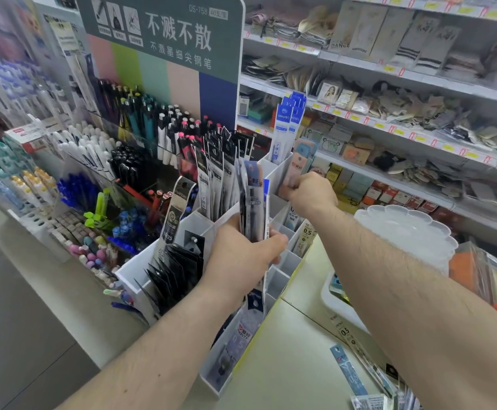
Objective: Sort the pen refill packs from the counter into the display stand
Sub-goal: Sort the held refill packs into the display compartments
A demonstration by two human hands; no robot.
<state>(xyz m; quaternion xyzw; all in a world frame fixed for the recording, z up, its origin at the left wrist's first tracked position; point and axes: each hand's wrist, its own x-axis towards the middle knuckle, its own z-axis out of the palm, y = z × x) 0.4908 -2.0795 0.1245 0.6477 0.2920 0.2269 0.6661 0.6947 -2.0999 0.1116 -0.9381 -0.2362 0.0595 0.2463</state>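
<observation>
Left hand [243, 255] grips a refill bundle [253, 202]; right hand [311, 193] pinches a pinkish pack [299, 167] — crowded display stand [282, 173].

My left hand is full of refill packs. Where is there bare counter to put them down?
Bare counter lies between the white display stand and the loose packs at lower right. It is crowded around the white tray and scalloped plastic lid.

Single head view, looking forward and down, close over white display stand [277, 176] and counter [288, 362].
</observation>
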